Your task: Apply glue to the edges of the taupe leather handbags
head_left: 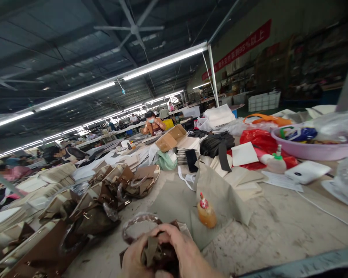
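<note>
At the bottom centre my left hand and my right hand are both closed around a dark brown leather piece with a beige strap end sticking out between the fingers. A loop of brown strap wrapped in clear film curves away from the piece onto the table. A small amber glue bottle with a red cap stands just beyond my right hand on a grey cloth.
Brown leather bag parts are heaped at the left. A pink basin, a white bottle, a white box, red bags and black straps lie at the right. Other people work at tables further back.
</note>
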### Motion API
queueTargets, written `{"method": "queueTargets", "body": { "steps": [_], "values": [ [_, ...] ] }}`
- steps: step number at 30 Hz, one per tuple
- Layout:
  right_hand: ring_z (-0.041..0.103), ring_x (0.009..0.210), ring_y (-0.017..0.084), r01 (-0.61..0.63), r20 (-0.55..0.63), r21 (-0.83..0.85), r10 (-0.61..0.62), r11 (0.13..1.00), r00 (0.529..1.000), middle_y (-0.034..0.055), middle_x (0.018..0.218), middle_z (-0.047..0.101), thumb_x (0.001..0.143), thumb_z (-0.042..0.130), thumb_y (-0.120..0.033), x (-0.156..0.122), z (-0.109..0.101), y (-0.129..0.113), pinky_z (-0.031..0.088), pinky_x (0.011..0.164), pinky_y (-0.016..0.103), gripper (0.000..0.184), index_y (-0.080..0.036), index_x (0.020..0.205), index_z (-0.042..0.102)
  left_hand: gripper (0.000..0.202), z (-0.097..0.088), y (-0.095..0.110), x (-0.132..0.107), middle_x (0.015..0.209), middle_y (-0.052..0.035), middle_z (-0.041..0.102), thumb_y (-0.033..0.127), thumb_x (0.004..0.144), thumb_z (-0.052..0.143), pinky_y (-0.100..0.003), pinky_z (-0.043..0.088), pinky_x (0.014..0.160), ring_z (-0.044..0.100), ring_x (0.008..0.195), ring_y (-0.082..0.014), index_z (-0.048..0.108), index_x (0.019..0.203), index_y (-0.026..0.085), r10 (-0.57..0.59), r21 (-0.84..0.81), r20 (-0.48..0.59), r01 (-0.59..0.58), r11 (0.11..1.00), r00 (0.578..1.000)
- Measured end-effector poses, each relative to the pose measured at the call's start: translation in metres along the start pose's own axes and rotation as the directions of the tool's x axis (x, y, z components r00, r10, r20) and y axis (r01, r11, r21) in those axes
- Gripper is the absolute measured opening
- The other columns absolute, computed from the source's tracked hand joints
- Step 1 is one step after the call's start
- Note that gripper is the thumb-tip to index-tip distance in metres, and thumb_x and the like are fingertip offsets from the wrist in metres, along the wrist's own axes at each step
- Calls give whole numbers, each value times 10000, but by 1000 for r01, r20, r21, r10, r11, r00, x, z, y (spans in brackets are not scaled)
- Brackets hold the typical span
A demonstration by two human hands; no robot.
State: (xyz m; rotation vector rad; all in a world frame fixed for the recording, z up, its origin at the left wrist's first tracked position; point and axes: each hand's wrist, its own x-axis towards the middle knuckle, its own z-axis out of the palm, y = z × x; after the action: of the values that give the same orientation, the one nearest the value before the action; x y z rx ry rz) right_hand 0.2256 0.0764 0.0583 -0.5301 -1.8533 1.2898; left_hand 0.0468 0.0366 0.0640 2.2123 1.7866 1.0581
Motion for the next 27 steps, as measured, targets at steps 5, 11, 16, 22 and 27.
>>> {"method": "queueTargets", "body": {
  "steps": [5, 11, 16, 22, 27],
  "values": [
    [548, 1169, 267, 124, 87, -249, -105, 961, 991, 141, 1289, 566, 665, 662, -158, -8, -10, -13, 466, 1014, 372, 958, -159, 1533, 257, 73, -11, 2, 13, 669, 0, 687, 272, 735, 703, -233, 506, 580, 630, 598, -179, 705, 758, 203, -163, -189, 105, 181, 965, 981],
    [617, 907, 172, 202, -395, -566, -478, 799, 785, 57, 1114, 651, 916, 550, -132, -20, -77, 3, 521, 839, 304, 514, -265, 1402, 446, 244, -34, -14, 31, 833, -47, 695, 396, 720, 771, -244, 509, 682, 651, 751, -194, 667, 722, 175, -354, -342, 62, 353, 871, 933],
    [621, 801, 175, -54, -707, -307, -190, 950, 681, 58, 959, 640, 898, 635, -342, -29, -132, 60, 538, 727, 297, 354, -201, 1217, 577, 240, -54, -42, 37, 994, -96, 729, 376, 671, 799, -296, 525, 819, 678, 922, -251, 674, 708, 174, -401, -473, 121, 407, 781, 908],
    [637, 827, 165, -49, -381, -195, -29, 980, 924, 56, 997, 654, 930, 604, -345, -32, -95, 55, 548, 723, 275, 314, -218, 1217, 588, 191, -49, -48, 31, 905, -83, 723, 333, 677, 781, -305, 529, 824, 674, 891, -245, 680, 716, 175, -334, -414, 40, 320, 852, 942],
    [584, 1054, 216, 26, -132, -386, -83, 922, 988, 86, 1230, 612, 872, 636, -226, -18, -53, 39, 512, 911, 368, 519, -218, 1371, 495, 155, -38, -27, 27, 891, -68, 713, 333, 775, 723, -295, 529, 791, 672, 851, -232, 675, 751, 188, -234, -262, 159, 270, 927, 959]
  ]
}}
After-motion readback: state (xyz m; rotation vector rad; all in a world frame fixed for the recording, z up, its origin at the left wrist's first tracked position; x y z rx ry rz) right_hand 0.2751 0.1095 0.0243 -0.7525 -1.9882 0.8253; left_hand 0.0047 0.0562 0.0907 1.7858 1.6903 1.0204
